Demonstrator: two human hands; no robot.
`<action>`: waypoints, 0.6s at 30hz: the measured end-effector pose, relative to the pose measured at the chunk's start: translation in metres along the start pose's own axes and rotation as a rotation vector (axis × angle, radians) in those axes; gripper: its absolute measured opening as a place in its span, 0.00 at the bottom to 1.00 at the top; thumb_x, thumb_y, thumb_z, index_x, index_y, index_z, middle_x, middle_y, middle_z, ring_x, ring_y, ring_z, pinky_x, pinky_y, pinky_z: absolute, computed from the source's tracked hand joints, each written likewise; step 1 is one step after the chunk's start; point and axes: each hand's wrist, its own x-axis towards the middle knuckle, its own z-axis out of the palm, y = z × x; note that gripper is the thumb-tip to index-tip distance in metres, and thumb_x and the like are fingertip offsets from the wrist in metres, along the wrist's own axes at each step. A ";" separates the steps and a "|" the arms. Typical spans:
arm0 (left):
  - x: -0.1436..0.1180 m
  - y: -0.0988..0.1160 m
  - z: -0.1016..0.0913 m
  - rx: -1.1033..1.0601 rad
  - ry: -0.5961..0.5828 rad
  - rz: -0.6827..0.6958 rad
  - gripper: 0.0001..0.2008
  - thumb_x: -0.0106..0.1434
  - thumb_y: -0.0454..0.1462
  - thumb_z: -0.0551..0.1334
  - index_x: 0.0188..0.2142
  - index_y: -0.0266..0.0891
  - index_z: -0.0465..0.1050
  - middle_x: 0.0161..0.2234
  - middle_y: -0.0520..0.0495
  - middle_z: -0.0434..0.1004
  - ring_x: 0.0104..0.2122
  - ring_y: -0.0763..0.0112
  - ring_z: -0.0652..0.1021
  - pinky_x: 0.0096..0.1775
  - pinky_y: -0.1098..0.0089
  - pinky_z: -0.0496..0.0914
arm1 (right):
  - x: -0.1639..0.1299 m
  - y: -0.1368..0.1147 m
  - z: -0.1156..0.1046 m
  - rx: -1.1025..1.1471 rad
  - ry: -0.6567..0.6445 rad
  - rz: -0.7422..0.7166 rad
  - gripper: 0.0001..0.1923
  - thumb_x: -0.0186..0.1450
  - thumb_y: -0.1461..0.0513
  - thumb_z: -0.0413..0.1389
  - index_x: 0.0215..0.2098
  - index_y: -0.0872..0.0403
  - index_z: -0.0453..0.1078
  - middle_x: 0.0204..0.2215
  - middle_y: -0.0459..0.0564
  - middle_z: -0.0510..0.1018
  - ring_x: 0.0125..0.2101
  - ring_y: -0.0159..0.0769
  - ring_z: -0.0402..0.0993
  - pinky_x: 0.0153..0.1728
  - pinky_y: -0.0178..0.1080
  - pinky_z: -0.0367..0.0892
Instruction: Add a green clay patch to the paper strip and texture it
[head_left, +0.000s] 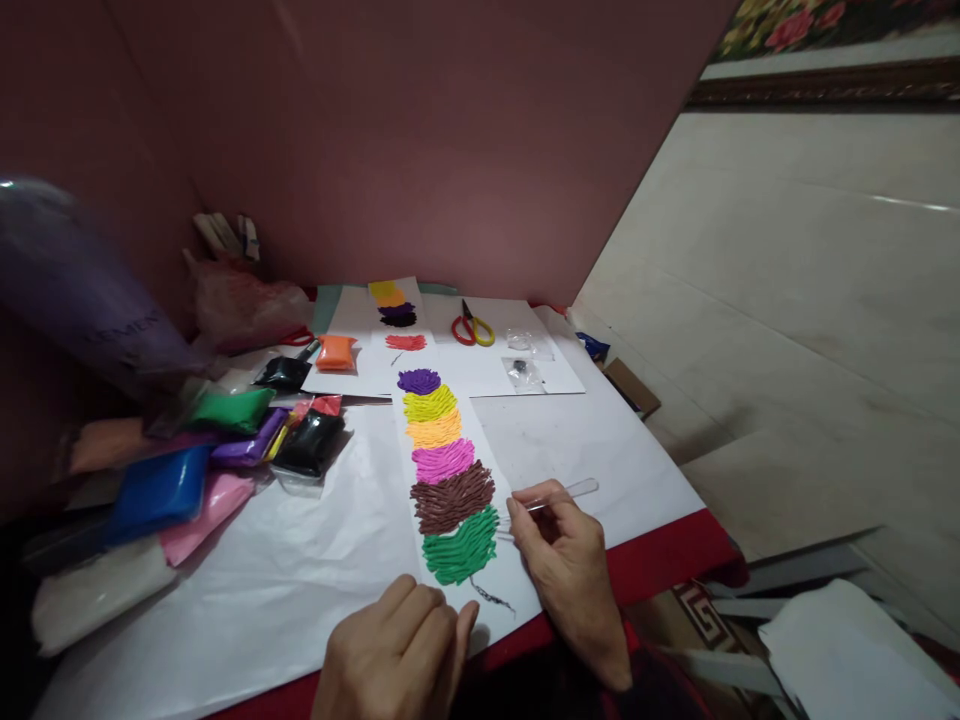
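Note:
A white paper strip (517, 585) lies in front of me, covered with a column of textured clay patches: purple, yellow, orange, pink, brown and green (461, 548). My right hand (566, 570) holds a clear plastic tool (570, 492) with its tip at the right edge of the green patch. My left hand (397, 655) rests as a loose fist on the paper's near end, just below the green patch and beside a thin black clay line (491, 595).
Several packets of coloured clay (161, 490) pile up at the left. Red and yellow scissors (472, 328), small clear bags (523, 372) and another clay-covered sheet (396, 305) lie at the back. The table's red edge (667, 555) drops off at the right.

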 end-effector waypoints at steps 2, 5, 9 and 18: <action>0.001 0.001 0.000 -0.001 0.005 -0.008 0.12 0.61 0.23 0.60 0.23 0.36 0.68 0.19 0.50 0.68 0.20 0.73 0.67 0.22 0.72 0.61 | 0.002 0.000 0.001 0.001 -0.006 0.002 0.07 0.65 0.60 0.54 0.32 0.55 0.70 0.22 0.43 0.71 0.22 0.29 0.68 0.24 0.31 0.65; 0.000 0.003 -0.002 0.006 -0.011 -0.025 0.12 0.60 0.24 0.61 0.24 0.36 0.68 0.19 0.50 0.69 0.21 0.73 0.67 0.22 0.72 0.61 | 0.004 -0.001 0.002 -0.018 -0.014 0.005 0.07 0.66 0.60 0.54 0.32 0.55 0.69 0.22 0.43 0.71 0.21 0.29 0.67 0.24 0.31 0.64; 0.000 0.003 -0.003 -0.009 -0.021 -0.030 0.11 0.60 0.24 0.61 0.25 0.36 0.68 0.19 0.50 0.69 0.21 0.73 0.68 0.22 0.72 0.62 | 0.004 -0.002 0.002 -0.043 -0.028 0.009 0.08 0.66 0.60 0.53 0.31 0.55 0.69 0.22 0.43 0.71 0.21 0.29 0.67 0.24 0.32 0.63; -0.001 0.000 -0.001 -0.018 -0.027 -0.017 0.10 0.60 0.23 0.61 0.25 0.36 0.69 0.20 0.49 0.69 0.21 0.72 0.68 0.22 0.71 0.61 | 0.007 0.003 0.004 -0.048 -0.076 0.043 0.09 0.65 0.59 0.53 0.29 0.54 0.68 0.21 0.42 0.70 0.20 0.30 0.66 0.23 0.33 0.62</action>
